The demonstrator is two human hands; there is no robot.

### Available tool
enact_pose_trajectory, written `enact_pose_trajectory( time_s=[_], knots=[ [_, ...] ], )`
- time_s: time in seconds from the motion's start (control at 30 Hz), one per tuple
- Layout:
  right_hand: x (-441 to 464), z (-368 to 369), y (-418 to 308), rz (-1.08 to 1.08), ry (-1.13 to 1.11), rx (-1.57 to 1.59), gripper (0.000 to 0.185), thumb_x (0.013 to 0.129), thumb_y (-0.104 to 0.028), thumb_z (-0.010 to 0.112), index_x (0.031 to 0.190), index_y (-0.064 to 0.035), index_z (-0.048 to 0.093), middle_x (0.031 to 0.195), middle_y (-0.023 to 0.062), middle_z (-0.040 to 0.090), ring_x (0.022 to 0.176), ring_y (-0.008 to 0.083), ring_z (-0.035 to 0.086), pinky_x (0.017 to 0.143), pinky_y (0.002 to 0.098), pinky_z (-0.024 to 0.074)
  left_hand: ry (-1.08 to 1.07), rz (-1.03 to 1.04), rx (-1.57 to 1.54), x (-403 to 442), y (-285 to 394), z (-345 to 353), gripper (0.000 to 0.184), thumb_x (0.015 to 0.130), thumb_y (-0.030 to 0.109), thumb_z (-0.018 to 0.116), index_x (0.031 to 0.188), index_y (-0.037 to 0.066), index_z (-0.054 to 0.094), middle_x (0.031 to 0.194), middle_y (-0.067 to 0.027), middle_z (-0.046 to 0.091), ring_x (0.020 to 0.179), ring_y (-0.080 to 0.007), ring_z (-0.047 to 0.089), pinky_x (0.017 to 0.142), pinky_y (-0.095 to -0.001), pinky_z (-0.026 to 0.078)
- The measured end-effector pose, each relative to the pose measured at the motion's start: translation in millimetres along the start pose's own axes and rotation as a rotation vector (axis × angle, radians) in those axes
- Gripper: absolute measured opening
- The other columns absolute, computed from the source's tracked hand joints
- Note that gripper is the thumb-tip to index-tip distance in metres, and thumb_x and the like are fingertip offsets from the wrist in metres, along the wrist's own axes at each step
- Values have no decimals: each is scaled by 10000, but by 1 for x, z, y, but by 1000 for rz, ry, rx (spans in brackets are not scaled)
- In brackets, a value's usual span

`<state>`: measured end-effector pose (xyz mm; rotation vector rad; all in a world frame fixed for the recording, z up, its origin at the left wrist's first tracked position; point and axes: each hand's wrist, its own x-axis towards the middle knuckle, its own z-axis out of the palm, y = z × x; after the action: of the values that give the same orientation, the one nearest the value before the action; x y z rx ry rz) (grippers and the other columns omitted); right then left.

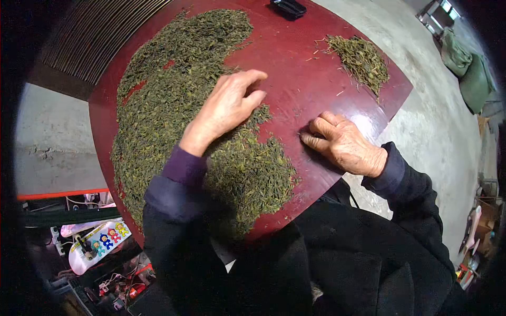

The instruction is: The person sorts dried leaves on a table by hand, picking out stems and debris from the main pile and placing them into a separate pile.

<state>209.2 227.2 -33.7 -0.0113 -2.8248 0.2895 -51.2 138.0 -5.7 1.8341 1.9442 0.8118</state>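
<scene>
A wide spread of dried green leaves (158,116), which look like tea leaves, covers the left side of a dark red tabletop (287,58). Over the right edge of that spread is my left hand (226,102), its thumb and forefinger apart and nothing visible between them. My right hand (345,145) is low over the bare red surface, right of the leaves. Its fingers are curled together, and whatever they may hold is hidden. A smaller heap of yellowish leaves and stems (361,63) lies at the table's far right corner.
A black plastic object (288,8) sits at the table's far edge. Slatted panelling (95,42) rises at the upper left. A white skateboard with cartoon figures (97,245) and assorted clutter are at the lower left. Green sacks (472,79) stand on the concrete floor (421,121) to the right.
</scene>
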Motion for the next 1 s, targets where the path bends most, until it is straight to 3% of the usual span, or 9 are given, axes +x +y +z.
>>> enact_pose_trajectory(
  time_s=[0.17,0.53,0.7,0.83,0.87,1.0],
  knots=[
    [-11,-3,2,-71,-26,-68,240,860,-197,563,1054,-76,637,943,83,495,838,247,483,730,352,440,-78,6,14,-10,13,-1,304,848,123,587,1118,-8,636,975,-114,686,832,-270,615,837,-375,486],
    [-36,-10,21,26,-2,-176,249,855,-189,563,1072,-81,618,926,77,482,824,242,477,719,354,434,4,262,188,-25,0,18,204,851,97,613,1032,9,644,893,-105,656,811,-280,593,811,-379,482],
    [-40,-20,53,147,-51,-318,272,868,-185,555,1114,-79,607,991,75,519,863,237,490,728,360,435,-74,225,174,-28,10,17,236,879,118,611,1076,-5,649,1040,-116,669,915,-284,593,871,-372,467],
    [-37,-24,70,288,61,-443,371,924,-286,553,1235,-88,591,1230,113,557,1117,291,524,879,420,460,-33,288,301,-29,20,30,303,892,157,623,1140,-16,629,1183,-149,640,1038,-315,588,940,-377,466],
    [-37,-23,68,288,60,-443,371,924,-286,553,1235,-88,591,1230,113,557,1117,291,524,879,420,460,-66,260,348,-30,25,34,352,897,181,626,1190,-12,607,1264,-164,599,1122,-331,562,984,-387,450],
    [-30,-15,53,176,-14,-393,550,970,-455,495,1372,-81,519,1461,137,455,1395,339,358,1062,553,365,-55,318,466,-37,38,58,502,903,278,639,1308,-1,538,1419,-189,498,1294,-360,485,1078,-438,394]
  ],
)
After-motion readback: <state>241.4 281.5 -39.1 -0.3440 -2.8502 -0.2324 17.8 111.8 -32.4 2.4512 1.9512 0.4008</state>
